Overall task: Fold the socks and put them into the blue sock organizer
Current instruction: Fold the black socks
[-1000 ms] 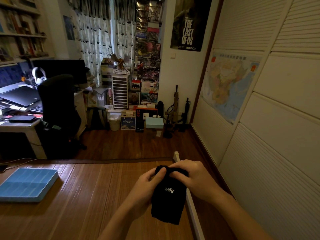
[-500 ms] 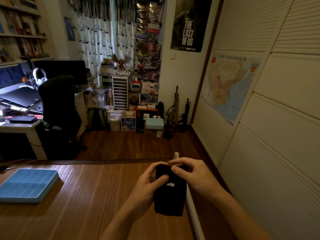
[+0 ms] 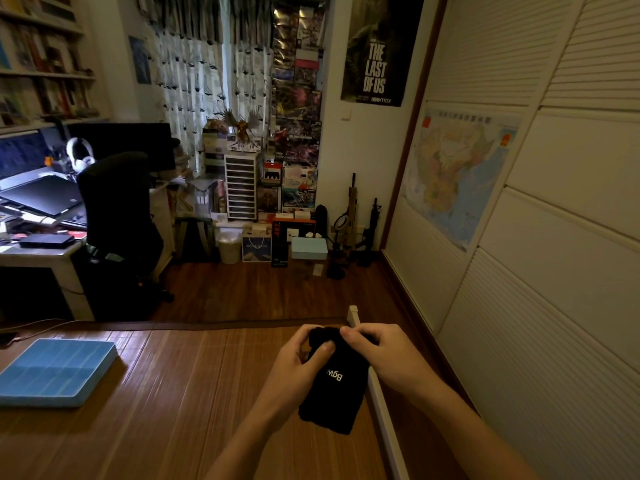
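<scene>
Black sock (image 3: 335, 386) (white lettering) gripped by left hand (image 3: 294, 368) and right hand (image 3: 388, 358).

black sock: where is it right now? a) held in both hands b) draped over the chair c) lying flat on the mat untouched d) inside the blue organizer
a: the left hand and right hand both grip the black sock near its top, far from the blue organizer.
</scene>
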Motion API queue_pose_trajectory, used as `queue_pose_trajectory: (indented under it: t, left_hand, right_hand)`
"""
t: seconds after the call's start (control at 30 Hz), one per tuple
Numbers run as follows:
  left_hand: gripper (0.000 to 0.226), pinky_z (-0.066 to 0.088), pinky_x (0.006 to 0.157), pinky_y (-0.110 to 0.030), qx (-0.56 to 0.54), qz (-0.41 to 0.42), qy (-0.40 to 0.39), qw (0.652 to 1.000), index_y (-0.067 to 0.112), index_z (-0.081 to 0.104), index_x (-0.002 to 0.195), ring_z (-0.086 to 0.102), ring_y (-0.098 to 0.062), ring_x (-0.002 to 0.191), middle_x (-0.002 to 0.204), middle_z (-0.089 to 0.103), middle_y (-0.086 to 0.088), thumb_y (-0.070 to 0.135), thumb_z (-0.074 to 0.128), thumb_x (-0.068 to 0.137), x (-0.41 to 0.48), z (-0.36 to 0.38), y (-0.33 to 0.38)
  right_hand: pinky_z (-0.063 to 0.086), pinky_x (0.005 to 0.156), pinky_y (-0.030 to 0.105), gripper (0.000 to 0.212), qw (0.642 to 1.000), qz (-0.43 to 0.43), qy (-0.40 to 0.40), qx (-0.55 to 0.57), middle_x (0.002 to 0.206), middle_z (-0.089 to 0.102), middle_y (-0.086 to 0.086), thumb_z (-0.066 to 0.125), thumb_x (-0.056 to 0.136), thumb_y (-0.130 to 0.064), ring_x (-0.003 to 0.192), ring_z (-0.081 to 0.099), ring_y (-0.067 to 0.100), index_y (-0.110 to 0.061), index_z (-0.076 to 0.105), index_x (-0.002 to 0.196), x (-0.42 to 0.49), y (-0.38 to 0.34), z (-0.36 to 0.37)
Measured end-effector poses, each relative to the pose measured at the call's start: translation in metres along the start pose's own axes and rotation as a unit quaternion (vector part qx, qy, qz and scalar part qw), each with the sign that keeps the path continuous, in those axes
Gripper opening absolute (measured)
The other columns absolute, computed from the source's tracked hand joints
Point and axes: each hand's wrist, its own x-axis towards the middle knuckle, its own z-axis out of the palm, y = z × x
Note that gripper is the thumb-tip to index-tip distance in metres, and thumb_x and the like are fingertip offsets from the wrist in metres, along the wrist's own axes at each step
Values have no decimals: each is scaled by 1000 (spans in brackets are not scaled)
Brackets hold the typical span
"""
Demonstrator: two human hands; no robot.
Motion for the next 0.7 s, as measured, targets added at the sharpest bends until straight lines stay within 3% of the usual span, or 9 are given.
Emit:
queue_pose_trajectory:
  t: [0.2,0.3,0.47,0.57,0.7]
  left_hand:
    - [24,63,77,-44,-25,-19,15,999,22,62,122,74,-35,98,116,70,-9,27,61,99,2,3,1]
    - [21,63,77,-44,-94,-53,9,994,25,66,119,73,-40,101,117,71,-11,23,63,99,3,4,2]
    - [34,60,86,-46,-188,-86,-20,978,24,67,124,69,-41,113,123,70,-9,28,70,90,1,3,1]
    - [39,59,89,-42,-196,-106,-18,975,18,66,128,67,-38,119,129,68,-14,37,67,95,2,3,2]
    - [34,59,92,-44,-195,-98,-40,975,17,64,133,66,-39,121,132,66,-16,26,64,101,3,-3,-2]
  right_hand:
    - [61,80,29,21,1000,-19,6,-5,102,75,-4,64,97,-33,98,72,10,-21,74,110,1,5,5]
    - [61,85,33,23,998,-48,22,-15,107,74,-4,66,96,-24,102,71,10,-20,73,117,0,7,8]
    - [58,87,27,27,989,-108,61,-86,107,70,-10,69,94,-20,103,66,6,-22,72,121,-3,6,9]
    - [56,89,25,29,982,-144,64,-108,109,68,-10,70,94,-16,104,65,6,-21,72,122,-4,5,9]
    - [55,90,24,32,981,-142,49,-119,113,65,-12,70,93,-17,108,62,4,-24,69,125,-5,8,7]
